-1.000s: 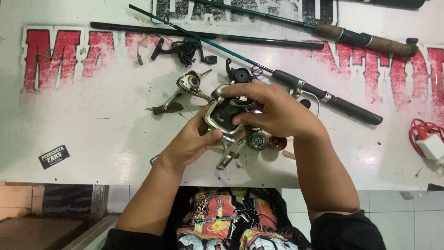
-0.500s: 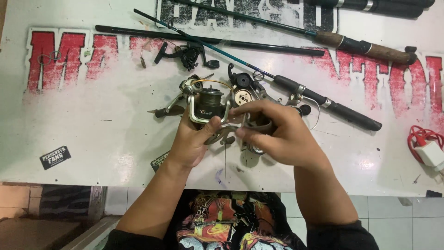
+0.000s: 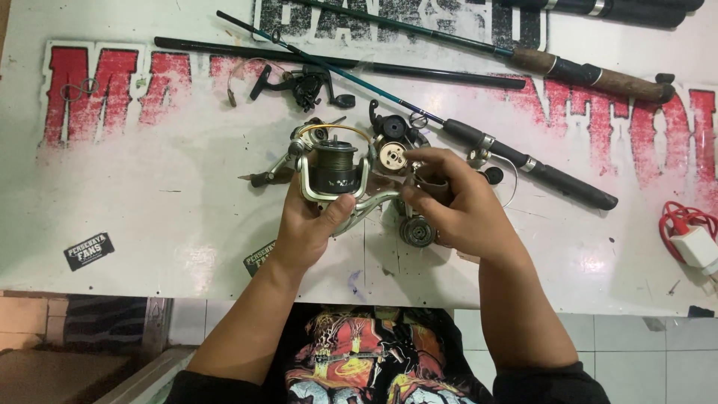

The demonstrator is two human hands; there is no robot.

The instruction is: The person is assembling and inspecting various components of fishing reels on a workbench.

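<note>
1. Left hand [image 3: 307, 228] grips the silver spinning reel [image 3: 334, 170] by its foot and body, fingers wrapped round it, just above the white bench [image 3: 149, 202].
2. Right hand [image 3: 464, 213] pinches a small brown part [image 3: 431, 187] beside the reel's side, fingers pressed on it.
3. The reel appears partly stripped: a round side plate [image 3: 392, 155], a dark gear [image 3: 416, 231] and a black handle [image 3: 299, 84] lie apart; reassembly seems unfinished.
4. The pinched part's shape is hidden; the fishing rod [image 3: 523, 161] runs out of view.

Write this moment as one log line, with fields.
left hand: holds spinning reel | right hand: grips reel body side | surface: white table
</note>
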